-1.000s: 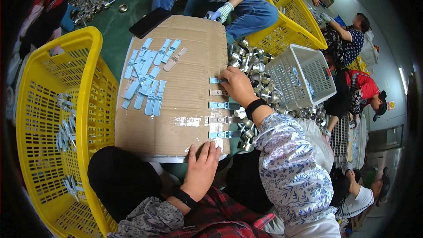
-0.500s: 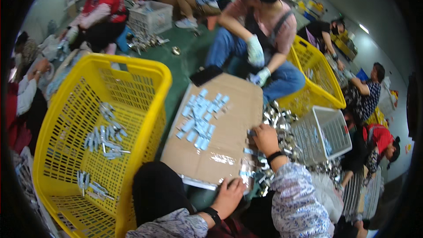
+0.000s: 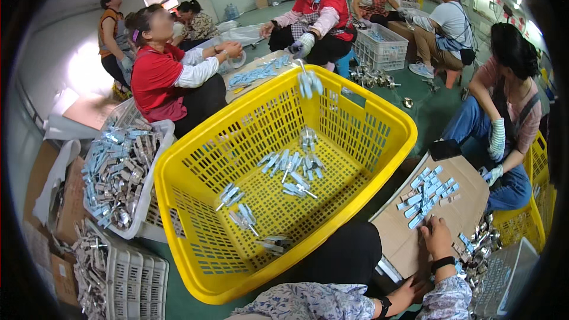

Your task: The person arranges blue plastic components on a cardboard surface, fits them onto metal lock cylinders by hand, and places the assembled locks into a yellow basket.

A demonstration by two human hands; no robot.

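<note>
On the cardboard tabletop (image 3: 403, 249) at lower right, a heap of blue clips (image 3: 424, 201) overlaps too much for a sure count, roughly fifteen; at least two brownish clips (image 3: 448, 200) lie with them. The right hand (image 3: 438, 240) rests just below the heap, fingers bent downward; I cannot tell whether they grasp a clip. The left hand (image 3: 403, 298) is at the tabletop's near edge, partly behind the right forearm, and its fingers are too hidden to tell. Each wrist wears one black band. One black phone (image 3: 444, 150) lies at the far corner.

The large yellow basket (image 3: 379, 169) stands left of the tabletop. About seven clip clusters (image 3: 290, 163) lie on its floor, and one more bundle (image 3: 309, 85) shows at its far rim, touching or not I cannot tell. A second yellow basket (image 3: 512, 225) is at the right.

One white tub (image 3: 140, 216) full of clips and one grey crate (image 3: 139, 284) stand at left; one white crate (image 3: 514, 284) is at lower right beside metal clamps (image 3: 483, 249), uncounted.

At least seven co-workers are around. A carton (image 3: 62, 275) bears one small label, and a wall sign (image 3: 514, 22) has red characters, both too small to read.
</note>
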